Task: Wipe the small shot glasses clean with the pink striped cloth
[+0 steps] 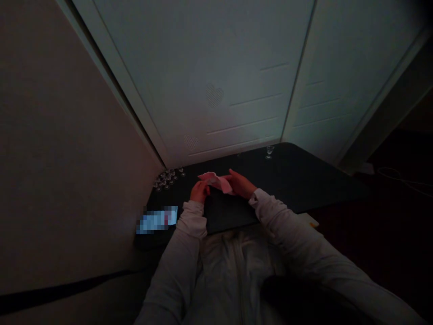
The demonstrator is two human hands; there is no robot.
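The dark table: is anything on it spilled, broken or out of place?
Nothing looks spilled or broken on the table. One small glass stands alone at the far edge, apart from the cluster of glasses at the left corner. The left hand and right hand hold a crumpled pink cloth. Dim light hides detail.

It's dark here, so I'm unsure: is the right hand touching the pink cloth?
Touching. The head view shows the right hand pinching the pink cloth at its right end, no gap; the left hand holds the other end.
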